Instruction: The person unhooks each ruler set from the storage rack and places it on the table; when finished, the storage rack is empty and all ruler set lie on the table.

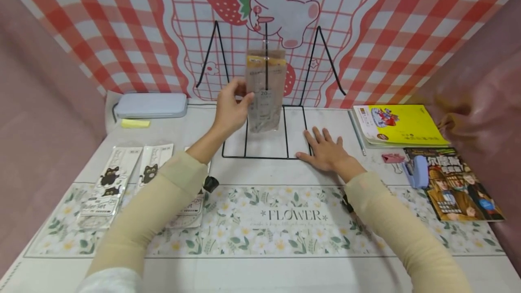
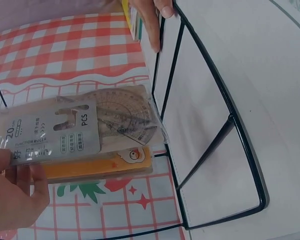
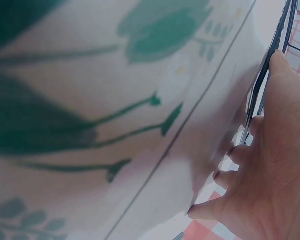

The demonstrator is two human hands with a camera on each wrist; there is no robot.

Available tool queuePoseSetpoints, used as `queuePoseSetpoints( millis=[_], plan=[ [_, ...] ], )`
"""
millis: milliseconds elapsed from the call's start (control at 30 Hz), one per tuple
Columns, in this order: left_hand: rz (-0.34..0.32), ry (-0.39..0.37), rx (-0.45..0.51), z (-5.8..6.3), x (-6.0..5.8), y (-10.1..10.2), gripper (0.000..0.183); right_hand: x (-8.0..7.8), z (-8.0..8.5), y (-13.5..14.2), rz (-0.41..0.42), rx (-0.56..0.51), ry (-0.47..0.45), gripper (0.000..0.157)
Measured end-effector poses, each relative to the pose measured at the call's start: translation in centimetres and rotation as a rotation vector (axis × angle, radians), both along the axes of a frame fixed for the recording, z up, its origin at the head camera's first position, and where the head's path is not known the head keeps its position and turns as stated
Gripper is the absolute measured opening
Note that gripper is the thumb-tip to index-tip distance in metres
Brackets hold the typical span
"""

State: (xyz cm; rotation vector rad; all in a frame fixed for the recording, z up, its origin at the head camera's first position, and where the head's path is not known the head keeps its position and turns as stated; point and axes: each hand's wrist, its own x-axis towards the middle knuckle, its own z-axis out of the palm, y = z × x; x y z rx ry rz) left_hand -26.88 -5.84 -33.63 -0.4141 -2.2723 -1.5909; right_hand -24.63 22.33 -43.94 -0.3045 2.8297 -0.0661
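Observation:
A black wire display rack (image 1: 266, 158) stands at the far middle of the table, its long prong running over a clear ruler set packet (image 1: 264, 103). My left hand (image 1: 232, 107) pinches that packet by its left edge. The left wrist view shows a grey label, a protractor and set squares inside the packet, with an orange-topped pack (image 2: 100, 167) right behind it. My right hand (image 1: 325, 150) rests with spread fingers on the right side of the rack's base; its thumb lies along the wire in the right wrist view.
Cat-printed ruler sets (image 1: 110, 180) lie at left, partly under my left arm. Behind them are a pale pencil case (image 1: 150, 105) and yellow sticky notes (image 1: 135, 124). At right lie a yellow book (image 1: 407, 125), a pencil (image 1: 357, 132), pink binder clip (image 1: 393, 158), blue stapler (image 1: 417, 172) and magazine (image 1: 460, 189).

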Motion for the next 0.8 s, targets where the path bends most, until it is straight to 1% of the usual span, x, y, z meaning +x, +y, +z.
queuePoseSetpoints(
  millis=[167, 267, 400, 500, 633, 800],
  plan=[
    [0.003, -0.024, -0.015, 0.2, 0.3, -0.2, 0.016, -0.1, 0.1, 0.0, 0.001, 0.002, 0.004, 0.089],
    [0.004, -0.040, -0.005, 0.2, 0.5, -0.3, 0.016, -0.1, 0.1, 0.0, 0.001, 0.001, 0.009, 0.089],
    [-0.016, -0.043, 0.011, 0.0, 1.0, -0.3, 0.016, -0.1, 0.0, 0.0, -0.003, -0.002, 0.012, 0.089],
    [-0.030, -0.054, 0.018, -0.3, 1.6, -0.4, 0.017, -0.1, -0.1, 0.0, -0.005, -0.005, 0.007, 0.090],
    [-0.049, -0.070, 0.016, -0.5, 2.7, -0.8, 0.016, 0.1, -0.2, 0.0, 0.000, -0.005, 0.002, 0.090],
    [-0.085, -0.061, 0.003, -0.4, 4.0, -1.2, 0.014, 0.1, -0.2, 0.0, 0.002, -0.004, 0.011, 0.090]
  ],
)
